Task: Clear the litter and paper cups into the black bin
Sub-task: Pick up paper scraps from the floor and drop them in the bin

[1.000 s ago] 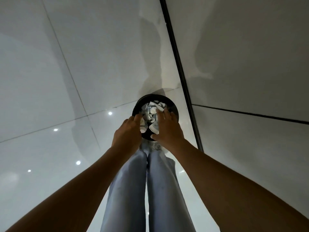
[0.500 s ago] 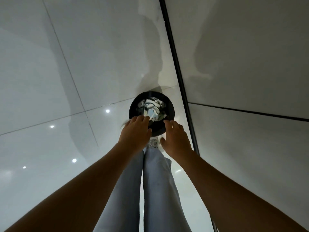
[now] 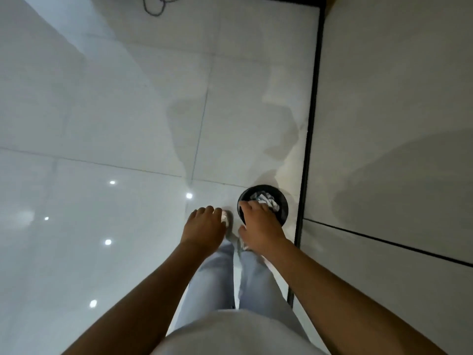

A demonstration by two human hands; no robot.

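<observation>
As seen from the head camera looking down: two bare hands extended over a glossy white tiled floor (image 3: pixel 102 111). Left hand (image 3: pixel 203 228) held palm down, fingers loosely bent, holding nothing, hovering beside and apart from the bin. Right hand (image 3: pixel 261 226) likewise palm down and holding nothing, fingers relaxed, overlapping the near rim of the round black bin (image 3: pixel 280 210); contact with the rim not determinable from this angle. Bin standing upright on the floor, just beside a dark floor strip (image 3: pixel 311 124) that separates the white tiles from grey matte flooring (image 3: pixel 396 98) on the right. Crumpled white paper litter (image 3: pixel 265 198) visible inside the bin, filling the opening; separate paper cups not distinguishable within the heap. Below the hands: pale blue trouser legs (image 3: pixel 217 278) and a light shoe (image 3: pixel 225 217). At the top edge, a coiled dark cable (image 3: pixel 153 5).

Judged progress: near completion or complete, litter resting inside the bin and no loose litter or cups visible on the floor; remaining work, if any, outside the view.

Counts: hands, two; bins, one; litter heaps, one; loose cups, none seen; cables, one.
</observation>
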